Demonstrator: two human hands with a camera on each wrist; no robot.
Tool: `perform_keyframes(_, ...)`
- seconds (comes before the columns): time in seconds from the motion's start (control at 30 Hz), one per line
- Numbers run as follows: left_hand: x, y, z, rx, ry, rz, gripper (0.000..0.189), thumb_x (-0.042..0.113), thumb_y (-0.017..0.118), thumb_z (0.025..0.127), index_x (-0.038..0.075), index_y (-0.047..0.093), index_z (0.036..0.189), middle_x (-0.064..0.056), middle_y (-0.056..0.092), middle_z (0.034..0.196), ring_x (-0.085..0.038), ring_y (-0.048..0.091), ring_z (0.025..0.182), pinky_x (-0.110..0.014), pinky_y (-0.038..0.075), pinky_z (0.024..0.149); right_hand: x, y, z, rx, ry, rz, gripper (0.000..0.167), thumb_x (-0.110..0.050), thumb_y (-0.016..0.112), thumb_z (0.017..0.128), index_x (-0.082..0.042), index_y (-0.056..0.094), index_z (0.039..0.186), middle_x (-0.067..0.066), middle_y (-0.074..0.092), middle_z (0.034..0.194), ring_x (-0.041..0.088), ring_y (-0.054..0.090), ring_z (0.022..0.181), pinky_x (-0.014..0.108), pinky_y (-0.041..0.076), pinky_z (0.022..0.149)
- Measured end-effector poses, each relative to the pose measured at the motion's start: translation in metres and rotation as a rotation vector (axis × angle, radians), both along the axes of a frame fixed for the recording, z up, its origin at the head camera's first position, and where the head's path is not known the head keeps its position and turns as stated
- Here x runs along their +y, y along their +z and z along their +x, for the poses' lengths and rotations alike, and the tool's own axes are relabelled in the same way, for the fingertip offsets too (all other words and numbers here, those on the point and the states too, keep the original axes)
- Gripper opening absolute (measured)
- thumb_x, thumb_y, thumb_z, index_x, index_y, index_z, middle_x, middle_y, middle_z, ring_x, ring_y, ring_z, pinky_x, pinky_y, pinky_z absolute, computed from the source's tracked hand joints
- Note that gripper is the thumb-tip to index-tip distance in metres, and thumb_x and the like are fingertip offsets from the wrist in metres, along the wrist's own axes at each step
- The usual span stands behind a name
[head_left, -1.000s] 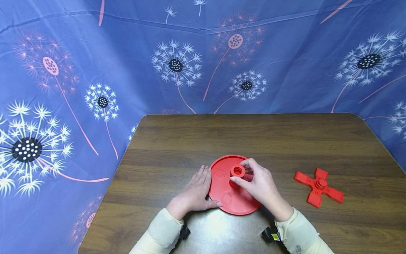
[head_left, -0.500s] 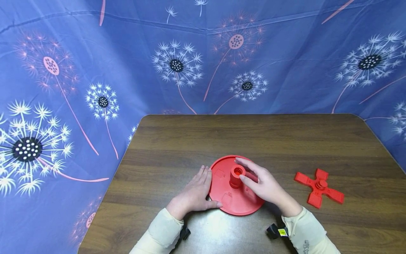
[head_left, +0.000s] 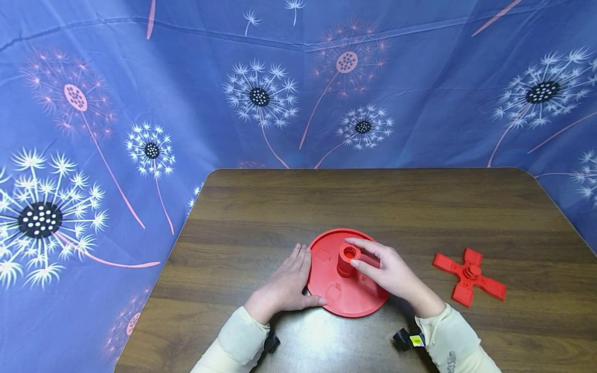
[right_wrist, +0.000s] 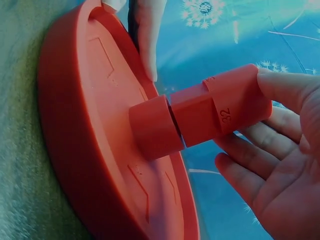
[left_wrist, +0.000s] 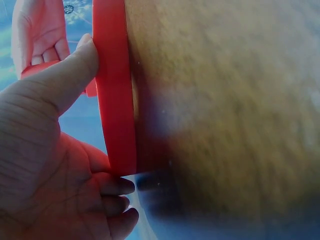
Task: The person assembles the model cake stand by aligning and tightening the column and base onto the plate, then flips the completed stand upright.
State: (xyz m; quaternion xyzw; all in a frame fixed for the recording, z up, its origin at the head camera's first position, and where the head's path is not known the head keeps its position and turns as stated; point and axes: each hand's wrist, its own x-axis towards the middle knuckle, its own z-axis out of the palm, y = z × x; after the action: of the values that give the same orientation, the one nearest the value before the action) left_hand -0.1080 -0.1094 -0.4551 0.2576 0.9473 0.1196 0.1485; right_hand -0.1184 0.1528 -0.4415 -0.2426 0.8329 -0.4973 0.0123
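Note:
A round red base with a raised rim (head_left: 328,305) lies on the table. My left hand (head_left: 285,282) rests along its left edge, fingers straight, thumb tip against the rim (left_wrist: 112,75). From the base's middle rises a short red stub (right_wrist: 156,127). A hollow red cylinder (head_left: 345,268), marked "32" in the right wrist view, sits upright over that stub with a thin dark seam between them. My right hand (head_left: 384,267) holds the cylinder near its top, thumb on the near side and fingers round the far side. Part of the cylinder's right side is behind the thumb.
To the right lies a flat red four-armed cross (head_left: 473,274) with a threaded stud at its centre. The brown wooden table (head_left: 261,207) reaches back to a blue dandelion-print cloth (head_left: 420,77). Black wrist cameras (head_left: 402,339) hang under both sleeves.
My right hand's thumb has shifted from the cylinder's front left round to its right side, and the wrist has moved a little right. The left hand and the base have stayed put.

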Motion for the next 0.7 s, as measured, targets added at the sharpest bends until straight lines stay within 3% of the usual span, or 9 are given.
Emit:
perform_keyframes(0.17, 0.0, 0.0, 0.0, 0.006, -0.004, 0.0, 0.112, 0.066, 0.064, 0.081, -0.006, 0.017, 0.153, -0.022, 0.016, 0.159, -0.034, 0.007, 0.148, -0.042, 0.02, 0.118, -0.003, -0.003, 0.002, -0.022, -0.063, -0.07, 0.042, -0.018, 0.077, 0.085, -0.013, 0.064, 0.125, -0.003, 0.068, 0.114, 0.013, 0.065, 0.102, 0.04, 0.054, 0.089)
perform_keyframes(0.3, 0.0, 0.0, 0.0, 0.012, -0.01, -0.007, 0.112, 0.066, 0.064, 0.081, -0.006, 0.017, 0.152, -0.022, 0.016, 0.159, -0.034, 0.007, 0.148, -0.041, 0.019, 0.118, -0.007, -0.004, 0.004, 0.02, -0.122, -0.073, 0.038, -0.015, 0.082, 0.079, -0.014, 0.066, 0.115, -0.004, 0.069, 0.107, 0.013, 0.067, 0.097, 0.043, 0.055, 0.086)
perform_keyframes(0.47, 0.0, 0.001, 0.001, 0.009, -0.01, -0.005, 0.112, 0.066, 0.064, 0.081, -0.006, 0.017, 0.152, -0.022, 0.016, 0.159, -0.034, 0.007, 0.148, -0.042, 0.019, 0.118, -0.014, -0.005, 0.007, 0.109, -0.214, -0.034, 0.038, -0.013, 0.086, 0.073, -0.012, 0.067, 0.106, -0.003, 0.07, 0.101, 0.014, 0.069, 0.088, 0.044, 0.057, 0.078)
perform_keyframes(0.7, 0.0, 0.0, 0.001, 0.03, -0.021, 0.006, 0.112, 0.065, 0.065, 0.081, -0.008, 0.017, 0.152, -0.025, 0.017, 0.158, -0.036, 0.009, 0.148, -0.042, 0.02, 0.118, -0.021, -0.006, 0.013, 0.198, -0.307, 0.05, 0.044, -0.017, 0.089, 0.069, -0.01, 0.066, 0.106, -0.002, 0.07, 0.097, 0.016, 0.07, 0.083, 0.042, 0.058, 0.074)
